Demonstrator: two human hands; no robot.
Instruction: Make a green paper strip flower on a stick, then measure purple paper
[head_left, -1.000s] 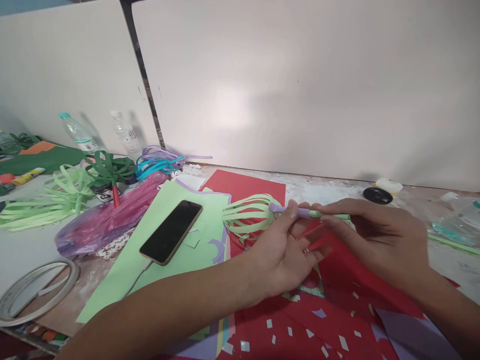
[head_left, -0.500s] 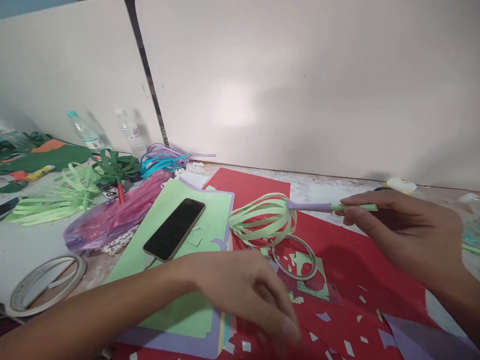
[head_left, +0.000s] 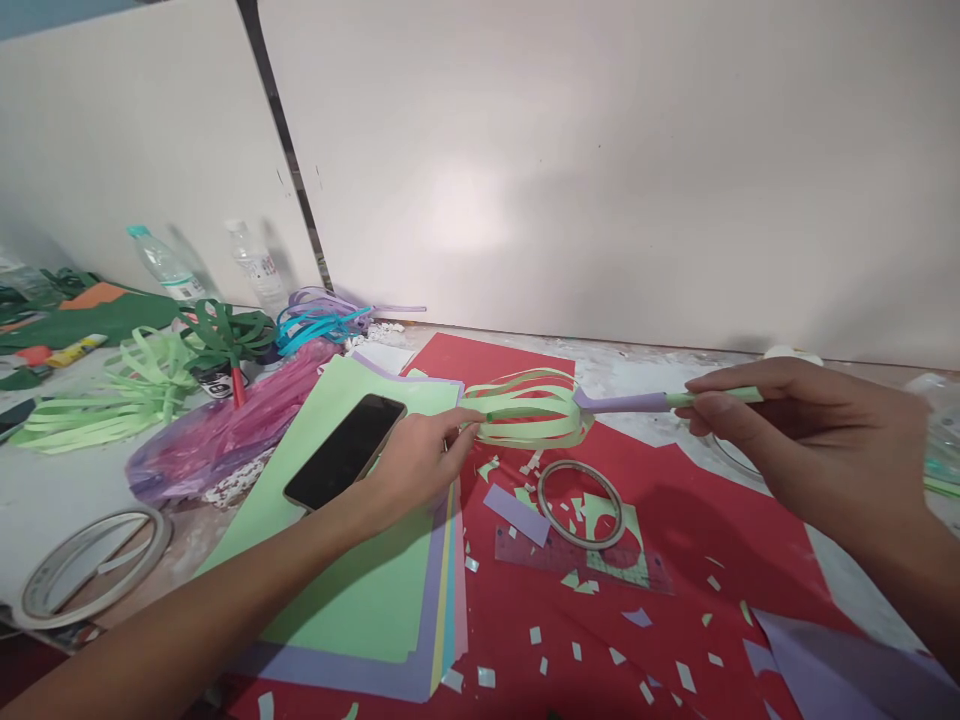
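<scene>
My right hand [head_left: 810, 440] pinches the green and lilac rolled paper stick [head_left: 652, 401] of a craft flower. At the stick's left end hangs a cage of looped light-green paper strips [head_left: 536, 408]. My left hand [head_left: 409, 465] reaches in from the left and pinches the tip of those strips between thumb and fingers. Below the strips, on the red paper sheet [head_left: 675, 560], lie a small tape ring [head_left: 581, 503], a clear ruler [head_left: 577, 560] and a lilac paper scrap [head_left: 516, 513].
A black phone [head_left: 345, 450] lies on a stack of light-green and lilac sheets [head_left: 360, 590]. A large tape roll [head_left: 90, 570] sits front left. Pink plastic bag [head_left: 225, 425], finished paper flowers [head_left: 225, 340], two water bottles [head_left: 161, 265] stand left. White boards wall the back.
My left hand rose from the paper stack near the front and took hold of the green strips' tip. The right hand kept the stick, shifting it slightly.
</scene>
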